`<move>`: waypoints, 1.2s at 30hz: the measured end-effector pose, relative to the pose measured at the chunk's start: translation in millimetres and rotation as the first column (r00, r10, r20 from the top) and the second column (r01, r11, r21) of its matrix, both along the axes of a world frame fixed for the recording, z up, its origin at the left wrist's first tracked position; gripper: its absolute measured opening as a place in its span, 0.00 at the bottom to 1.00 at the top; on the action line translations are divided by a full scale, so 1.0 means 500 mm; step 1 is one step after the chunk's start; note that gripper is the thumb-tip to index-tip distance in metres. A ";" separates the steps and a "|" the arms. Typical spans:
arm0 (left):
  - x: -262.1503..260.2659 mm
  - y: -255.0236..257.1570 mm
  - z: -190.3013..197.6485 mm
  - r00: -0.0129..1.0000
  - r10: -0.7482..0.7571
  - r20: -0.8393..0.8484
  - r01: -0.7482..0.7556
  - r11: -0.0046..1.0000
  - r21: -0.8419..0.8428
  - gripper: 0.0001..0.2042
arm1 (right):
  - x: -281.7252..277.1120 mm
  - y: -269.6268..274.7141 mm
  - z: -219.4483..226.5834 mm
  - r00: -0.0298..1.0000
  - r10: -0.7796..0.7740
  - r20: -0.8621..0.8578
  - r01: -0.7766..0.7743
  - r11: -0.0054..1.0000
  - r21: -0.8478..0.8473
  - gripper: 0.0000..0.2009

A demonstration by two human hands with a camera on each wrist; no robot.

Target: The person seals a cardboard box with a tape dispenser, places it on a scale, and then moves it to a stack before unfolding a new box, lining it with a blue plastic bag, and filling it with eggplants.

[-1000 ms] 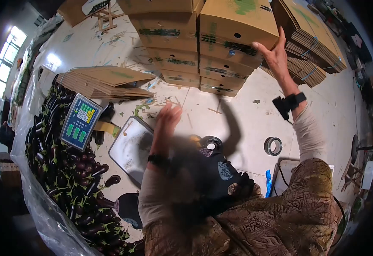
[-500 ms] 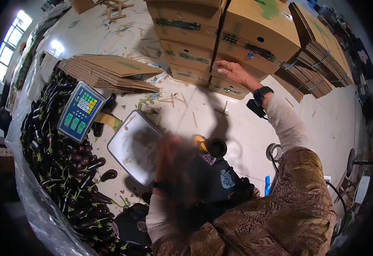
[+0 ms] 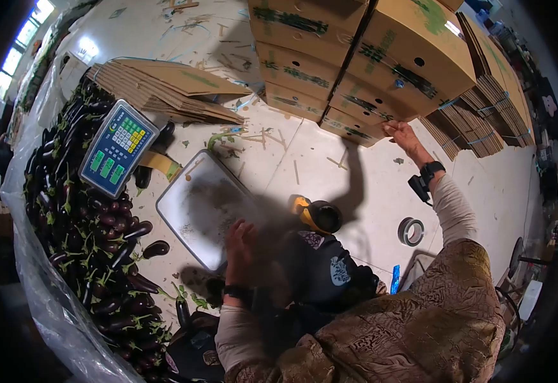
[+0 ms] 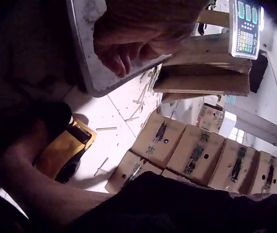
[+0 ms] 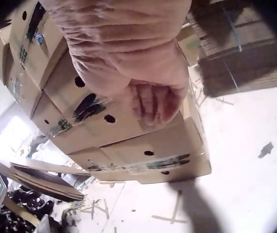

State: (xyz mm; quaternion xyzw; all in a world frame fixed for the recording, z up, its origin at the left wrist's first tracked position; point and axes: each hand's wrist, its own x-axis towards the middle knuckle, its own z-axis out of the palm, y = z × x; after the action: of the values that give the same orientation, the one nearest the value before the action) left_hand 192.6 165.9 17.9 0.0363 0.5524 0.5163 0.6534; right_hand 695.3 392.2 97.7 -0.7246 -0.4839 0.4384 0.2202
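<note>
My right hand (image 3: 408,140) is held at the right edge of the stacked cardboard boxes (image 3: 413,48), near the lower ones. In the right wrist view its fingers (image 5: 150,104) are bent loosely in front of a box side, with nothing seen in them. My left hand (image 3: 239,249) hovers by the near right side of the metal scale platform (image 3: 186,198), its fingers relaxed and holding nothing visible. The left wrist view has that hand (image 4: 143,31) overlapping the platform. A yellow tape dispenser (image 3: 303,210) lies on the floor between the hands.
A heap of eggplants (image 3: 68,210) with plastic sheeting (image 3: 27,255) lies left, beside the scale's keypad display (image 3: 118,148). Flattened cartons (image 3: 164,86) lean behind it; bundled cartons (image 3: 483,118) stand right of the boxes. A tape roll (image 3: 411,231) sits on the floor.
My right hand has gone from the upper box, across the front of the stack, to its lower right edge. My left hand has drawn back towards the body. The head view has shifted.
</note>
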 end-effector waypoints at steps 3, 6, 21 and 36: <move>0.035 0.029 -0.019 0.999 -0.043 0.015 0.042 0.998 0.038 0.17 | -0.016 -0.004 0.004 0.991 0.127 0.041 -0.132 0.976 0.174 0.20; 0.062 0.048 -0.041 0.992 -0.107 0.072 0.094 0.982 0.164 0.15 | -0.131 0.031 0.015 0.907 0.365 0.213 -0.422 0.801 0.424 0.25; 0.057 0.053 -0.027 0.996 -0.037 -0.083 0.044 0.995 0.088 0.08 | -0.552 0.137 0.120 0.664 0.609 0.434 -0.747 0.558 0.360 0.17; 0.030 -0.003 -0.076 0.725 -0.003 -0.689 0.343 0.869 0.356 0.15 | -0.860 0.216 0.183 0.735 0.594 -0.326 -0.468 0.793 0.390 0.21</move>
State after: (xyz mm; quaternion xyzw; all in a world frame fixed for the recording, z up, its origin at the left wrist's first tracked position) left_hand 207.4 164.7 -20.0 0.4255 0.6043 0.5185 0.4300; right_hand 265.2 500.0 189.0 -0.3990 -0.6680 0.5589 0.2868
